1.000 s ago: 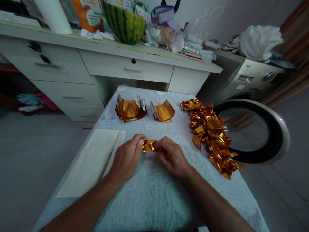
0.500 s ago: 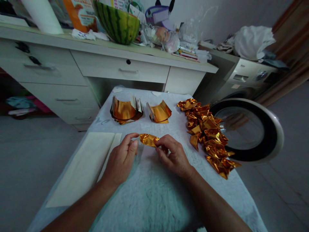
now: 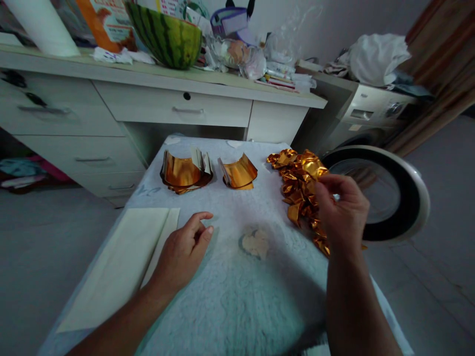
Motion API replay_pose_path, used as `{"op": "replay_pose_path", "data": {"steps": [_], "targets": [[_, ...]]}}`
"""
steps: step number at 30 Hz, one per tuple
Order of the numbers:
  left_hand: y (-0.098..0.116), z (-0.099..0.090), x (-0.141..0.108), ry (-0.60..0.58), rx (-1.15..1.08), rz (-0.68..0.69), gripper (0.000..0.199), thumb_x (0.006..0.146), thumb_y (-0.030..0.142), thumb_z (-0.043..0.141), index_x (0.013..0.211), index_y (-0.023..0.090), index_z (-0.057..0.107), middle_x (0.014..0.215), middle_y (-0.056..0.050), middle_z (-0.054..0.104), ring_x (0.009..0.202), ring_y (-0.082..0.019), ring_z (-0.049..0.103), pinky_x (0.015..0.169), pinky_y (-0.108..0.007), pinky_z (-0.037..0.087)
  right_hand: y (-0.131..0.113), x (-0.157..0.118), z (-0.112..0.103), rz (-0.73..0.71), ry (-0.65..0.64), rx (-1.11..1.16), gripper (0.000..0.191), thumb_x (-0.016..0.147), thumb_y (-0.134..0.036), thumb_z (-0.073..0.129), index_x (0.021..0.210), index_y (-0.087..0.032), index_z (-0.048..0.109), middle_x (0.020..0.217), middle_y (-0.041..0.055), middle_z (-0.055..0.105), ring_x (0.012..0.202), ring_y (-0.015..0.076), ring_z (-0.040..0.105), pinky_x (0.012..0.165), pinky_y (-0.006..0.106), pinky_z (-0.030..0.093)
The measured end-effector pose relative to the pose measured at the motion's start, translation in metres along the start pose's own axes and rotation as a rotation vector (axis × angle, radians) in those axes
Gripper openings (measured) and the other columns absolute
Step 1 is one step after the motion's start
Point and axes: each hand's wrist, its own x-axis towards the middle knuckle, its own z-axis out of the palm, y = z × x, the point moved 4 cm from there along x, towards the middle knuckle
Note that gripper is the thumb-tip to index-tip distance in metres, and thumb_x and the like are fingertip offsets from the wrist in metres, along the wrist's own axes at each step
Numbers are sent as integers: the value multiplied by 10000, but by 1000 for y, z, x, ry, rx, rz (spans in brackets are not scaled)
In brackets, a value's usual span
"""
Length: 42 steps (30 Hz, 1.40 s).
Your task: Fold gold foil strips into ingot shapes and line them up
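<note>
My right hand (image 3: 344, 210) is over the pile at the right of the table, its fingers pinched on a folded gold foil paper ingot (image 3: 313, 167). Beneath and around it lies a heap of similar folded gold ingots (image 3: 295, 195), partly hidden by the hand. My left hand (image 3: 187, 249) rests above the cloth at centre left, holding nothing, with thumb and index finger apart. Beyond it stand two stacks of curved gold foil sheets, a thicker left stack (image 3: 181, 172) and a thinner right stack (image 3: 240, 173).
Long pale paper sheets (image 3: 115, 262) lie along the table's left side. A cloth (image 3: 237, 306) with a worn patch covers the table. Behind is a white drawer desk (image 3: 163, 106) bearing a cut watermelon (image 3: 166, 37). An open washing machine door (image 3: 411, 193) borders the right edge.
My right hand has carried the gold ingot from the table's middle rightward to the heap. My left hand has come away from the ingot and stays nearly in place. The view has shifted slightly.
</note>
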Motion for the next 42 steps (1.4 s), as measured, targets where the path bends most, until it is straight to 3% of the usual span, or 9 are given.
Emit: {"op": "replay_pose_path", "data": {"steps": [4, 13, 18, 23, 27, 30, 34, 37, 42], "targets": [[0, 2, 0, -20, 16, 6, 270, 952, 381, 449, 1155, 231, 545, 639, 74, 517, 574, -142, 555, 574, -254, 394, 32, 15, -16, 40, 24, -164, 111, 811, -257, 641, 889, -189, 681, 847, 33, 642, 766, 180, 599, 748, 348, 483], [-4, 3, 1, -27, 16, 5, 266, 942, 369, 450, 1148, 232, 547, 630, 73, 510, 578, -147, 553, 576, -251, 395, 70, 23, -11, 138, -17, -297, 184, 784, -273, 603, 904, -177, 705, 779, 45, 645, 708, 190, 563, 721, 359, 456], [-7, 4, 0, -36, 27, -5, 285, 937, 376, 443, 1154, 227, 550, 637, 66, 524, 594, -150, 564, 559, -248, 381, 63, 19, -16, 125, 76, -319, 188, 806, -279, 588, 908, -180, 711, 808, 54, 652, 737, 202, 575, 760, 384, 467], [-7, 4, 0, -43, 27, -5, 272, 936, 366, 447, 1141, 228, 560, 640, 65, 528, 598, -148, 564, 569, -253, 375, 26, 10, -19, 25, 210, -193, 170, 843, -243, 578, 952, -158, 677, 870, 66, 637, 767, 194, 583, 750, 362, 486], [-6, 4, 0, -44, 20, 5, 265, 934, 360, 449, 1133, 230, 567, 637, 67, 533, 592, -146, 562, 576, -253, 378, -6, -3, 0, -10, 9, -36, 125, 875, -238, 558, 919, -182, 660, 814, 30, 649, 714, 163, 600, 676, 297, 477], [-5, 4, -1, -48, 18, 13, 264, 932, 355, 447, 1123, 225, 576, 635, 64, 540, 589, -147, 564, 574, -252, 379, -23, -22, 25, -63, -305, 49, 94, 874, -211, 559, 894, -191, 649, 779, 16, 659, 652, 146, 594, 616, 266, 464], [-2, 3, -2, -47, 20, 37, 253, 926, 347, 451, 1093, 218, 592, 637, 57, 555, 596, -150, 571, 577, -251, 382, -44, -52, 51, -211, -614, 104, 120, 890, -148, 513, 903, -180, 627, 844, 53, 653, 796, 185, 624, 731, 306, 491], [-1, 3, -2, -45, 24, 43, 244, 925, 342, 452, 1075, 218, 598, 635, 54, 560, 598, -152, 576, 570, -251, 378, -48, -70, 62, -176, -684, 159, 140, 895, -170, 534, 1013, -184, 609, 1004, 91, 662, 961, 226, 619, 862, 369, 498], [-2, 4, -2, -55, 27, 46, 242, 927, 344, 452, 1070, 218, 601, 635, 52, 570, 595, -153, 581, 564, -251, 377, -40, -95, 80, -115, -862, 252, 411, 890, -293, 587, 1270, -170, 491, 1295, 148, 557, 1228, 269, 514, 1042, 452, 434]]}}
